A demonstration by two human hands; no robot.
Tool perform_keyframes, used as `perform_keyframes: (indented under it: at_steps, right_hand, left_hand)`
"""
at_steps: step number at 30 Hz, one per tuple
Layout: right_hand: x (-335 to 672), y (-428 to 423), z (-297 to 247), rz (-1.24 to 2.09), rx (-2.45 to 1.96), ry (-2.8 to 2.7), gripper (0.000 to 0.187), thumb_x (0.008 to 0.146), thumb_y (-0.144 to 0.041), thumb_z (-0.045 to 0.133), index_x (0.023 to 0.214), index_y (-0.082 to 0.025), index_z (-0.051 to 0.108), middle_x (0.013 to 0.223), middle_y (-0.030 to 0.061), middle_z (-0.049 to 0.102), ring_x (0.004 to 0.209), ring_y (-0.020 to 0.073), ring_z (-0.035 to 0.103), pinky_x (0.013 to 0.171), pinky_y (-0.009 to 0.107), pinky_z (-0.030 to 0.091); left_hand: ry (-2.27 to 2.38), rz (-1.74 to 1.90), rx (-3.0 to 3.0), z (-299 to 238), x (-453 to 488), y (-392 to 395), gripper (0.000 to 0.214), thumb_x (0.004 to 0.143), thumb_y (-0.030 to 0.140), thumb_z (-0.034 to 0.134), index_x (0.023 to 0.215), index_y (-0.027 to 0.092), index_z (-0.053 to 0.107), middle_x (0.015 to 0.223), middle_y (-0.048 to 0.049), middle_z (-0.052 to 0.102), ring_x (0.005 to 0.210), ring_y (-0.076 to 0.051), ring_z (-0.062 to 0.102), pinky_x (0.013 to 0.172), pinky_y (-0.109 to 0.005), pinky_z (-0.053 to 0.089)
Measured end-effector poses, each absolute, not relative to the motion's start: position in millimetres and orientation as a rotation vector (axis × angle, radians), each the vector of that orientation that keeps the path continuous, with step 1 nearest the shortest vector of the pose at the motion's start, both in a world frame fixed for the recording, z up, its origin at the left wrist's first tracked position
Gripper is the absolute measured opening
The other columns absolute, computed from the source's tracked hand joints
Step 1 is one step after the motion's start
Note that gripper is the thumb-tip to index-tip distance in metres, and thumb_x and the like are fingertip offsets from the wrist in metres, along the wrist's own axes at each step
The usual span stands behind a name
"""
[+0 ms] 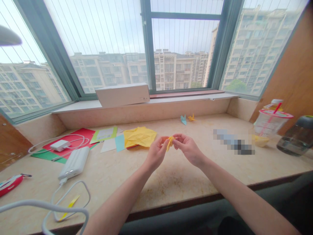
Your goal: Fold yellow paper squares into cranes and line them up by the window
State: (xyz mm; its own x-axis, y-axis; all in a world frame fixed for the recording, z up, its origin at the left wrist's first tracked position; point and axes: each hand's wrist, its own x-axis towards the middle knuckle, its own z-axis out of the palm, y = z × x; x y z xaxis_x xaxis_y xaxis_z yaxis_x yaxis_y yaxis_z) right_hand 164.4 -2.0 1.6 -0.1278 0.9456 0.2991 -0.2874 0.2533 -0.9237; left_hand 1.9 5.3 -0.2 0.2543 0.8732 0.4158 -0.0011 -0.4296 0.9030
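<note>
Both my hands meet above the middle of the stone counter [171, 176]. My left hand [156, 151] and my right hand [187, 147] pinch a small folded piece of yellow paper [170, 142] between their fingertips, holding it just off the surface. A crumpled yellow sheet [139, 136] lies a little behind my left hand. Two small folded paper cranes, one blue [183, 119] and one orange [192, 117], stand farther back near the wall.
Coloured paper sheets [80, 137], a white charger [60, 145] and a power bank [74, 162] with cables lie at left. A white box [122, 94] rests on the sill. A lidded plastic cup [271, 122] and a dark-capped jar [297, 137] stand at right.
</note>
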Motion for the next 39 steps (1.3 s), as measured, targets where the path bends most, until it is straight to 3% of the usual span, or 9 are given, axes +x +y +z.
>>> perform_keyframes:
  at_steps: [3, 8, 12, 28, 39]
  right_hand:
    - [166.2, -1.5, 2.2, 1.254, -0.729, -1.238, 0.041, 0.070, -0.043, 0.082, 0.100, -0.019, 0.069, 0.067, -0.0034, 0.063, 0.060, 0.0112, 0.051, 0.060, 0.027, 0.040]
    - [166.7, -3.4, 5.0, 1.281, -0.720, -1.191, 0.029, 0.070, -0.042, 0.081, 0.083, -0.020, 0.067, 0.066, -0.0032, 0.059, 0.058, 0.0110, 0.048, 0.058, 0.026, 0.039]
    - [166.8, -4.0, 5.5, 1.287, -0.685, -1.191, 0.026, 0.072, -0.041, 0.079, 0.081, -0.020, 0.065, 0.070, -0.0024, 0.060, 0.060, 0.0109, 0.049, 0.058, 0.026, 0.038]
    - [172.6, 0.4, 8.1, 1.180, -0.700, -1.015, 0.023, 0.070, -0.036, 0.079, 0.080, -0.020, 0.066, 0.059, -0.0051, 0.054, 0.054, 0.0108, 0.044, 0.055, 0.027, 0.035]
    - [179.9, 6.4, 7.1, 1.190, -0.641, -0.890, 0.021, 0.069, -0.032, 0.080, 0.081, -0.020, 0.068, 0.062, -0.0054, 0.053, 0.053, 0.0099, 0.043, 0.053, 0.027, 0.036]
  left_hand:
    - [0.804, 1.274, 1.648, 3.1, 3.0, 3.3, 0.035, 0.089, 0.046, 0.061, 0.103, 0.014, 0.068, 0.088, -0.0068, 0.071, 0.075, -0.016, 0.062, 0.065, -0.026, 0.047]
    - [0.770, 1.375, 1.381, 8.3, 1.3, 3.5, 0.045, 0.078, 0.041, 0.076, 0.112, 0.016, 0.060, 0.080, -0.0014, 0.066, 0.072, -0.014, 0.061, 0.068, -0.026, 0.048]
    - [0.700, 1.374, 1.235, 10.7, -1.4, 5.6, 0.048, 0.072, 0.036, 0.081, 0.113, 0.018, 0.061, 0.080, 0.0002, 0.066, 0.071, -0.011, 0.060, 0.070, -0.025, 0.046]
    - [0.888, 1.563, 1.427, 16.4, -3.0, 1.6, 0.024, 0.077, 0.039, 0.075, 0.081, 0.016, 0.068, 0.076, -0.0027, 0.067, 0.068, -0.014, 0.062, 0.059, -0.024, 0.049]
    - [0.884, 1.564, 1.362, 18.7, -4.2, 2.5, 0.026, 0.078, 0.041, 0.073, 0.079, 0.015, 0.067, 0.070, -0.0011, 0.064, 0.064, -0.013, 0.058, 0.062, -0.024, 0.046]
